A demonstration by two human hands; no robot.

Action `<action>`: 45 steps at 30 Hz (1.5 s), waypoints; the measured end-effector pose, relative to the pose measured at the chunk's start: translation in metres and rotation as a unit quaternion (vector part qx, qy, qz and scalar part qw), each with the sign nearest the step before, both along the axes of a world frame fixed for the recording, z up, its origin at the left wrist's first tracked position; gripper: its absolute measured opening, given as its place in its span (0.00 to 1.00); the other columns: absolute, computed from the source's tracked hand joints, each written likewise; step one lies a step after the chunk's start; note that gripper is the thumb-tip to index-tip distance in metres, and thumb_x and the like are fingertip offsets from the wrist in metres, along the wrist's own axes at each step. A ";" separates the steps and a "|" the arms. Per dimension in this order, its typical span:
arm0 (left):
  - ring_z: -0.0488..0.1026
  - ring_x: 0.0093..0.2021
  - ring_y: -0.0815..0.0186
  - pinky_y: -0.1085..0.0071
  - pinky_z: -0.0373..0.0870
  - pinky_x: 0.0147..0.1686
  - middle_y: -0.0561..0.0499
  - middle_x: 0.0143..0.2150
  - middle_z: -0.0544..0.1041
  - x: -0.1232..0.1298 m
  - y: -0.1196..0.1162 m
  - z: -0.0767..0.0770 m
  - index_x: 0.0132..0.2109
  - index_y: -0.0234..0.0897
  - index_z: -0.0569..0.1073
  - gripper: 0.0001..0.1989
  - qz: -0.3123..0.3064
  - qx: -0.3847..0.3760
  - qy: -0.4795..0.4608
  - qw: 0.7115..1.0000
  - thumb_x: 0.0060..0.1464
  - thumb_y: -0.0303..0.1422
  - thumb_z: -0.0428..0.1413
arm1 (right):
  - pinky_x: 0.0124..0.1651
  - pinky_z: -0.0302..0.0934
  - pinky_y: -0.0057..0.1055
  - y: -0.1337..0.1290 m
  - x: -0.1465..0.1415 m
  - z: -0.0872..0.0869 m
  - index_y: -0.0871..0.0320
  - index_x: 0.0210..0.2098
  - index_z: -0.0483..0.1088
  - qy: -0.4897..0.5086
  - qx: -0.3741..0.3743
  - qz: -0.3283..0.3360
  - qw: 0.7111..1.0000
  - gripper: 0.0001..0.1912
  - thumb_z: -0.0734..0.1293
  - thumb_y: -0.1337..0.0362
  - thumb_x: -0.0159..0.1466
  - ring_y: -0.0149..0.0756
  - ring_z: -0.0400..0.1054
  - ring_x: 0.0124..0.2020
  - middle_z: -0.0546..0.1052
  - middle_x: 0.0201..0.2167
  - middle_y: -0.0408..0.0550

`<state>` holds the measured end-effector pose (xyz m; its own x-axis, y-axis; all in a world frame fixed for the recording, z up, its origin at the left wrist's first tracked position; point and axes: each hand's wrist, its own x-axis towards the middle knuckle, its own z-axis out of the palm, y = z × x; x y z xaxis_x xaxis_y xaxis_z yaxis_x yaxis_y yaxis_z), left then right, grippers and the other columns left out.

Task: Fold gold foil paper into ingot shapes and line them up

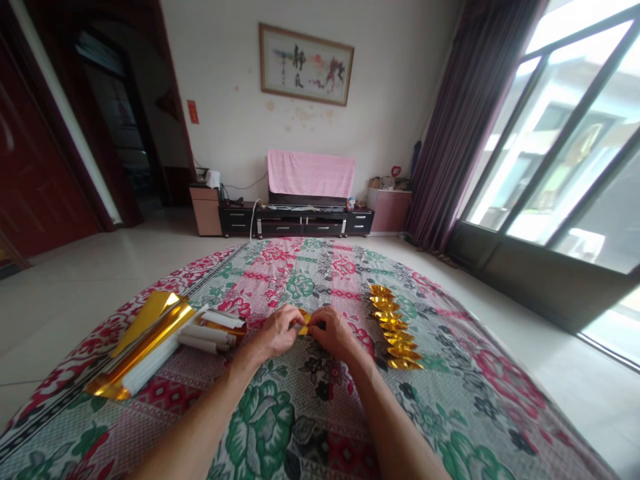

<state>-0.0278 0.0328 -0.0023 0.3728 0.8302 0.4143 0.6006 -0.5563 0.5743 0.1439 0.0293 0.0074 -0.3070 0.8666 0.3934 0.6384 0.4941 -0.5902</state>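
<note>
Between my fingertips, at the middle of the flowered cloth [270, 427], is a small piece of gold foil paper [303, 321]. My left hand [283, 331] pinches its left side, and my right hand [331, 328] grips the right side; much of the piece is hidden behind the fingers. To the right lies a row of several folded gold foil pieces [395, 325], pointed at the ends. On the left are a stack of gold foil sheets [150, 340] and some white-backed rolled sheets [207, 335].
Beyond the cloth stands a low black TV cabinet [285, 227] with a pink towel [311, 172] draped over something on it. A framed picture [306, 65] hangs on the wall. Purple curtains [465, 120] and a large window [565, 133] are on the right; a dark red door [35, 147] is at the left.
</note>
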 end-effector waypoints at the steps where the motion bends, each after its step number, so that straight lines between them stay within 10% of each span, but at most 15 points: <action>1: 0.69 0.39 0.67 0.70 0.66 0.42 0.50 0.36 0.72 -0.001 -0.001 0.001 0.33 0.37 0.72 0.11 -0.006 -0.002 -0.003 1.000 0.44 0.21 0.49 | 0.40 0.59 0.27 0.000 0.000 -0.001 0.58 0.25 0.75 0.002 -0.002 -0.002 1.000 0.06 0.65 0.73 0.51 0.33 0.67 0.36 0.76 0.30 0.46; 9: 0.71 0.38 0.66 0.70 0.67 0.42 0.50 0.35 0.74 -0.007 0.001 0.005 0.32 0.37 0.71 0.13 0.143 0.063 -0.046 0.987 0.46 0.20 0.45 | 0.42 0.59 0.27 -0.001 0.002 0.000 0.59 0.26 0.74 0.004 0.018 0.015 1.000 0.07 0.64 0.74 0.53 0.33 0.67 0.37 0.75 0.31 0.47; 45: 0.70 0.40 0.68 0.72 0.66 0.44 0.50 0.38 0.74 -0.015 -0.007 0.012 0.33 0.39 0.77 0.07 -0.078 0.079 0.096 0.989 0.50 0.28 0.54 | 0.46 0.59 0.28 -0.004 0.015 0.006 0.56 0.30 0.76 0.005 0.004 0.127 0.992 0.10 0.63 0.73 0.54 0.31 0.68 0.40 0.74 0.40 0.45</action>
<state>-0.0424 0.0260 0.0096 0.5756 0.6873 0.4432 0.5900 -0.7243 0.3569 0.1593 0.0249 0.0130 -0.5112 0.7584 0.4044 0.4873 0.6433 -0.5905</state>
